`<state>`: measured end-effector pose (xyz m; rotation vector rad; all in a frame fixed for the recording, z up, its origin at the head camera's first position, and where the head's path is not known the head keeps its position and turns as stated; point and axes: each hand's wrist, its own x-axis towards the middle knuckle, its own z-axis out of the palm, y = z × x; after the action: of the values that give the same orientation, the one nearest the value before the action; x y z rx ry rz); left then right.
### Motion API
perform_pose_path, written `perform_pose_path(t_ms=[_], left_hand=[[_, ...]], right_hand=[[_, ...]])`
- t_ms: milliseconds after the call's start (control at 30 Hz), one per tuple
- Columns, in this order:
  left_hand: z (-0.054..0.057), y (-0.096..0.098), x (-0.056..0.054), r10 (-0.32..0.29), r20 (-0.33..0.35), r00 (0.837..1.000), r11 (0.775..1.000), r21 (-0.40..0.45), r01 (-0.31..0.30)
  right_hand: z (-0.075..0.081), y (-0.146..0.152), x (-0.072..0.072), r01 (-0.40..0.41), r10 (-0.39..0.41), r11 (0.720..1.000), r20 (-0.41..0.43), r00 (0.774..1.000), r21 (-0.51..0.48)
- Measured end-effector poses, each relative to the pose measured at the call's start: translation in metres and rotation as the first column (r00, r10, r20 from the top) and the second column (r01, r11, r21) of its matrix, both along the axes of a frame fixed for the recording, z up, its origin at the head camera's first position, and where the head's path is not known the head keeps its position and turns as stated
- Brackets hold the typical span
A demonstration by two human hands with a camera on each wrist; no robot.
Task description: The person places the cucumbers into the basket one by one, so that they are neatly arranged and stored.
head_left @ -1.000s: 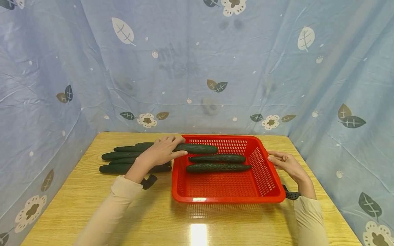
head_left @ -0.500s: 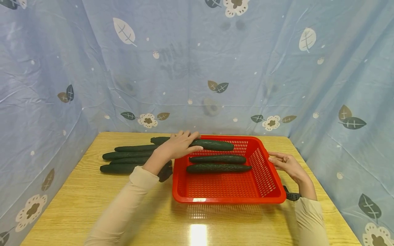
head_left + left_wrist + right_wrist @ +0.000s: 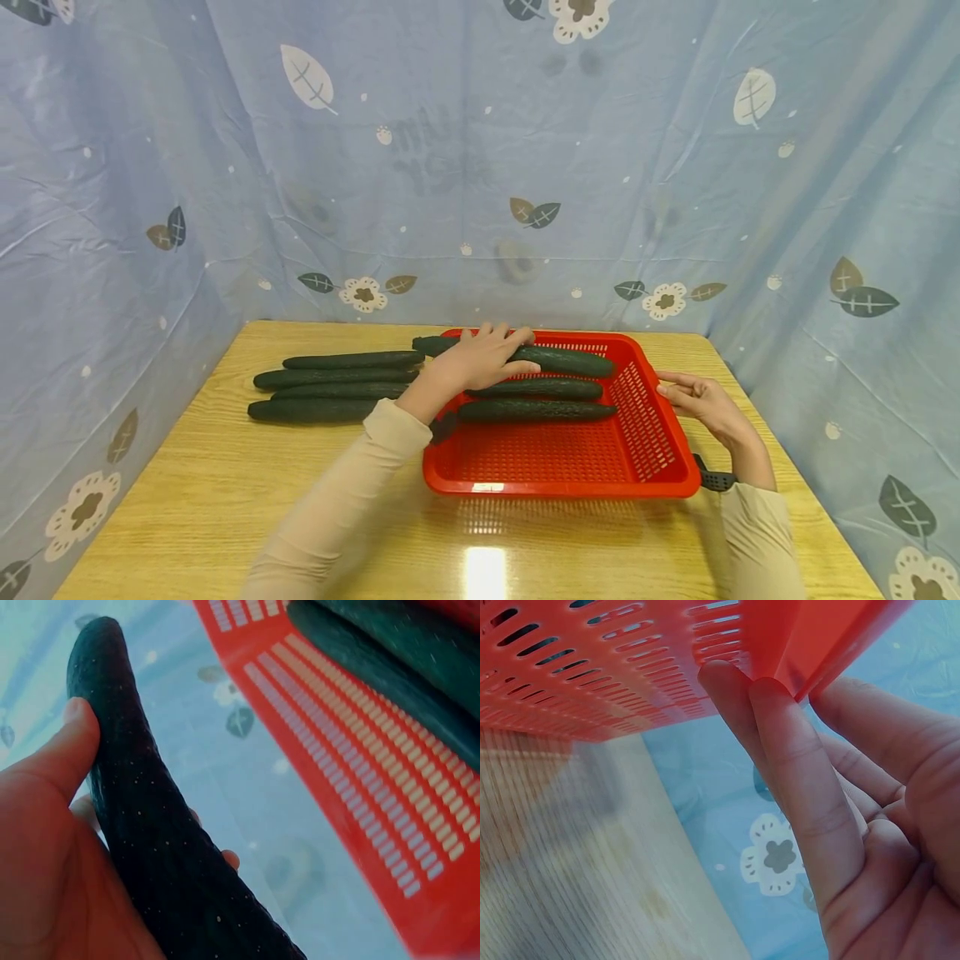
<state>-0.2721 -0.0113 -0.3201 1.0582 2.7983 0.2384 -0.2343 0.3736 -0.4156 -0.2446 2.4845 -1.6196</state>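
Over the basket (image 3: 540, 450), toward its far side, the left hand (image 3: 474, 360) gripped a cucumber (image 3: 567, 360), long axis left to right, roughly parallel to the pair (image 3: 536, 410) lying inside; its left end overhung the basket's left side. The right hand (image 3: 703, 403), farther off, pinched the right rim (image 3: 672, 419). Four others (image 3: 337, 391) lay on the table (image 3: 225, 500), left.

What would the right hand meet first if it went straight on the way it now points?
The right side of the red basket. The right hand points at it, and its fingers appear to pinch the rim, so contact would likely be immediate.
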Motion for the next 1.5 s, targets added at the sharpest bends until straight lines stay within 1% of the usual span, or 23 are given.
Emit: perform_pose_path(t_ms=[100, 200, 333, 500, 600, 733, 900, 1067, 1267, 1400, 1500], left_hand=[[-0.001, 0.012, 0.002, -0.006, 0.014, 1.0, 1.0, 0.005, 0.006], [-0.004, 0.024, 0.004, -0.009, 0.011, 1.0, 1.0, -0.004, 0.009], [-0.01, 0.038, 0.006, 0.002, -0.002, 1.0, 1.0, -0.02, -0.002], [-0.02, 0.053, 0.008, 0.038, -0.006, 0.999, 0.998, -0.045, -0.038], [-0.027, 0.06, 0.009, 0.073, 0.018, 0.997, 0.996, -0.052, -0.072], [-0.038, 0.067, 0.009, 0.111, 0.053, 0.992, 0.992, -0.063, -0.108], [-0.051, 0.073, 0.009, 0.155, 0.081, 0.985, 0.986, -0.077, -0.149], [-0.061, 0.079, 0.007, 0.193, 0.083, 0.978, 0.979, -0.088, -0.185], [-0.07, 0.084, 0.006, 0.198, 0.112, 0.974, 0.975, -0.121, -0.184], [-0.078, 0.087, 0.006, 0.198, 0.095, 0.976, 0.969, -0.167, -0.181], [-0.081, 0.087, 0.007, 0.199, 0.09, 0.976, 0.965, -0.194, -0.179]], right_hand=[[0.0, 0.0, 0.0, 0.001, -0.001, 1.0, -0.003, 1.0, -0.003], [0.001, 0.0, 0.0, 0.0, 0.0, 1.0, -0.006, 1.0, -0.005], [0.001, -0.001, 0.0, 0.0, 0.0, 1.0, -0.008, 1.0, -0.004], [0.0, -0.001, 0.0, 0.002, -0.002, 1.0, -0.008, 1.0, 0.002], [-0.001, -0.001, 0.0, 0.002, -0.002, 1.0, -0.007, 1.0, -0.006], [-0.001, -0.002, 0.0, -0.001, 0.001, 1.0, -0.011, 1.0, -0.019], [0.0, -0.003, 0.0, -0.004, 0.004, 1.0, -0.007, 1.0, -0.017], [0.001, -0.004, 0.001, 0.001, -0.001, 1.0, -0.001, 1.0, -0.003], [0.001, -0.002, 0.001, 0.002, -0.002, 1.0, 0.002, 1.0, -0.014], [0.001, -0.001, 0.001, 0.003, -0.003, 1.0, 0.003, 1.0, -0.015], [0.001, -0.002, 0.0, 0.003, -0.003, 1.0, 0.007, 1.0, -0.015]])
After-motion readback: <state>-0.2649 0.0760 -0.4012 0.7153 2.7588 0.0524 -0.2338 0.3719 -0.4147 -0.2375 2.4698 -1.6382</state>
